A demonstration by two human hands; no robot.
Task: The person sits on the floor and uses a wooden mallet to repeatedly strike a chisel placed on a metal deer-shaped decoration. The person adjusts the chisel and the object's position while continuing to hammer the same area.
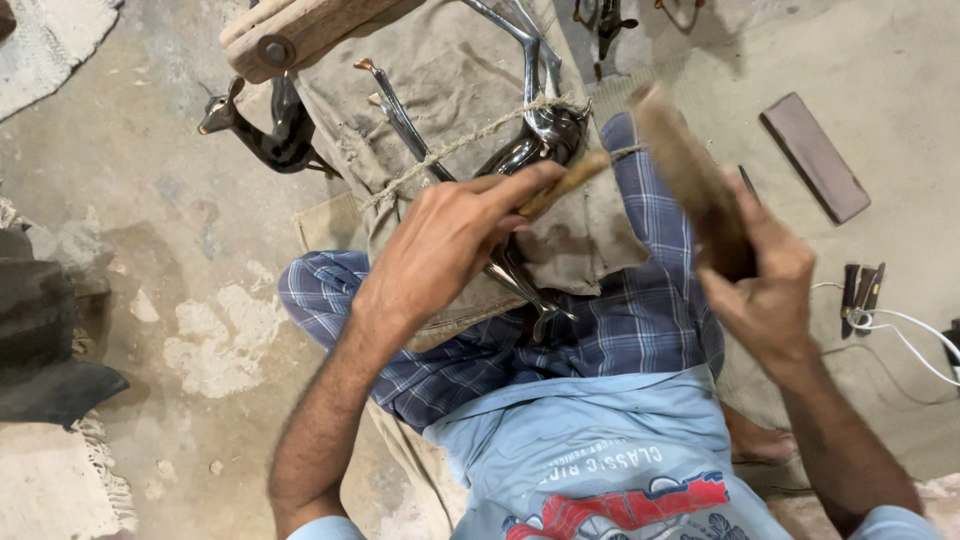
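A dark polished deer figurine (545, 135) lies tied with rope onto a cloth-covered wooden block (450, 70) across my lap. My left hand (450, 235) rests on it and pinches a thin wooden-handled chisel (565, 182) whose tip points at the figurine's body. My right hand (765, 275) is raised to the right, gripping a wooden mallet (685, 165) that is blurred and tilted up toward the chisel's end.
A second dark deer figurine (270, 135) stands on the concrete floor at upper left. A flat dark sharpening stone (815, 155) lies at right, with small tools (862, 295) and a white cable (915, 340) near it. Dark cloth (45, 340) is at far left.
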